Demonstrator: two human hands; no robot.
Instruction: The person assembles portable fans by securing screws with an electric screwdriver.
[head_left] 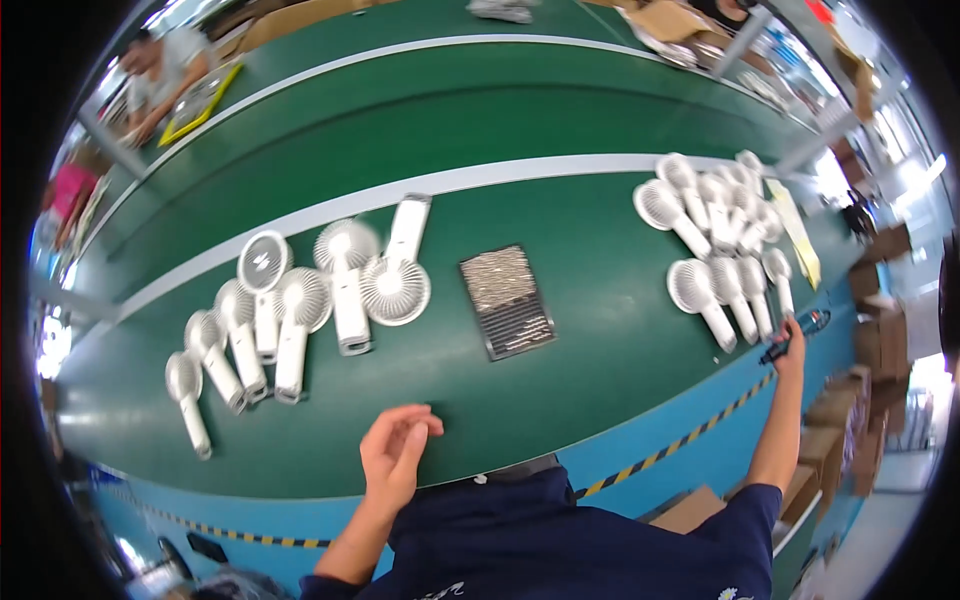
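Clock read from the dark tray (480, 318) of small metal pieces, mid-bench, twelve toward the far side. Green bench top (600, 310).

Right hand (792, 350): just past three o'clock, at the near edge of the bench. Fingers closed around a dark, blue-bodied tool (816, 322), narrow end toward nine. One small white fan (777, 266) lies right by this hand, handle end toward the fingers; contact cannot be told.

Left hand (392, 456): seven o'clock, above the near edge. Fingers loosely curled, thumb a little apart; the hand is bare.

Nine to eleven o'clock: group of seven white fans (303, 300), most with handles toward the person; the one nearest the tray has its handle toward twelve.

Three o'clock: near row of four fans, the one by the right hand included. Two o'clock: overlapping cluster (660, 205) of more, pale yellow strip (797, 235) beside it.

Ten o'clock, well apart: a co-worker (180, 65) at a yellow-edged frame (182, 128).
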